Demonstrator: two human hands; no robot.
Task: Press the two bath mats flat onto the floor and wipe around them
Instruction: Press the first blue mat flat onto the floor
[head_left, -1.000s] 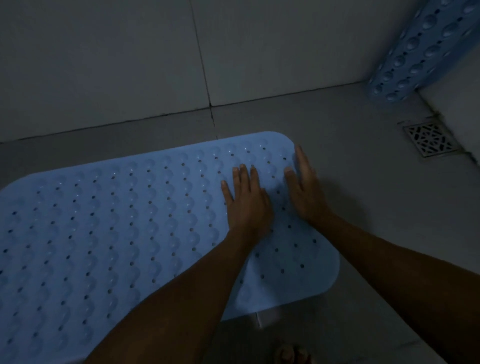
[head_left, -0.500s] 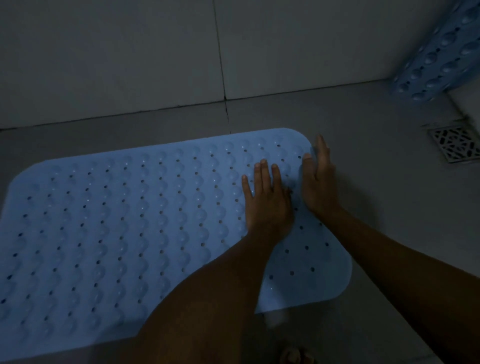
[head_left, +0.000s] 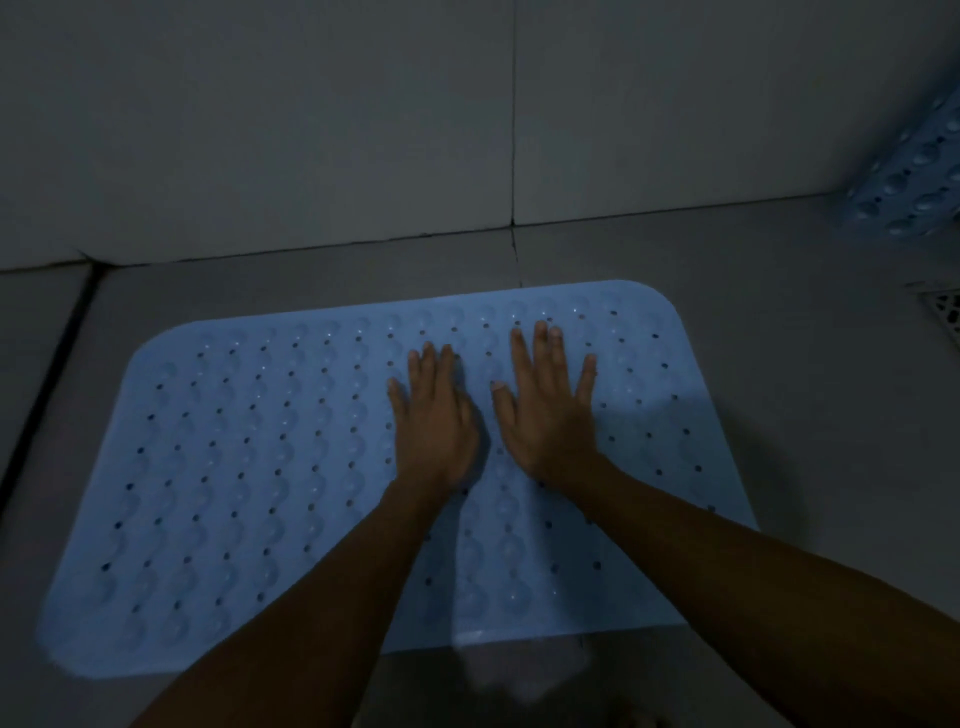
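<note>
Dim grey tiled floor (head_left: 779, 322) meets a plain wall, and a blue bath mat (head_left: 249, 467) lies spread on it. Both hands, left hand (head_left: 434, 415) and right hand (head_left: 550, 410), rest on its right half with straight fingers, holding nothing. A second mat (head_left: 914, 176) leans in the far right corner. The mat looks soft and flexible, probably gripping when pressed; better to push with flat palms than to pinch it.

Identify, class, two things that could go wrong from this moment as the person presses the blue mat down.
Both hands, left hand and right hand, press one central patch, so the bath mat may stay unstuck at its corners. The second mat leans against the wall, untouched, and could be forgotten.
</note>
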